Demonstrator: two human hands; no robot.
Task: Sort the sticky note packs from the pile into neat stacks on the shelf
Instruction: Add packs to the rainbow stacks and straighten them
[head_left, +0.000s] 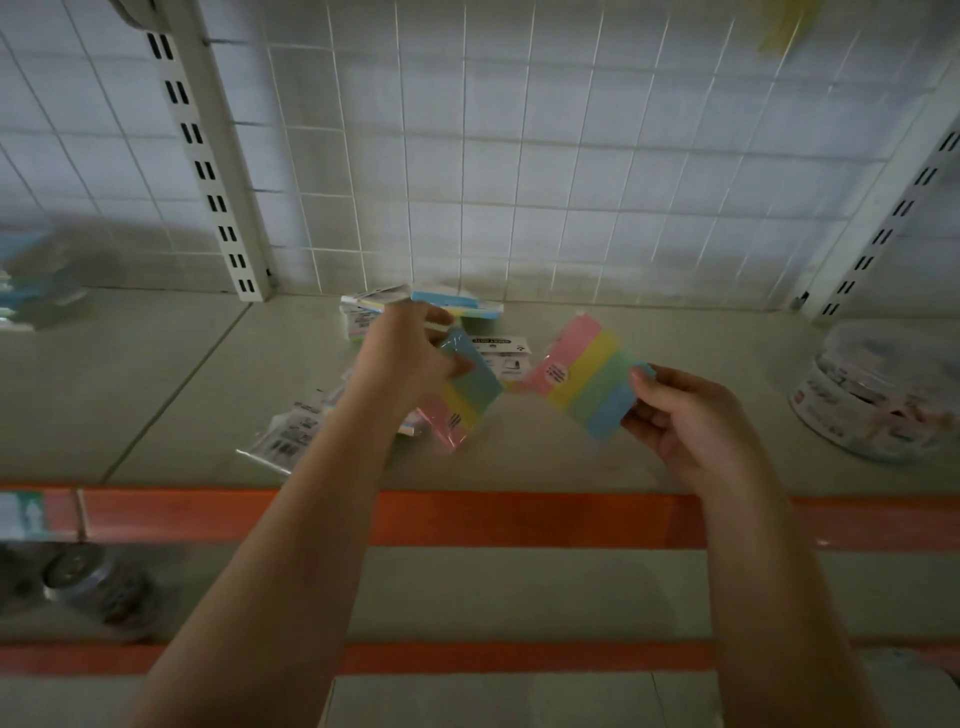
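Each hand pinches a striped pack above the shelf (519, 467): left hand (402, 353) on one pack (462, 400), right hand (685, 415) on another pack (587, 379) by its blue corner. That slick wrapper could slip; the loose pile (363, 322) behind may scatter if nudged.

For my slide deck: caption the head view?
Each hand, left hand and right hand, holds a striped sticky note pack above the shelf.
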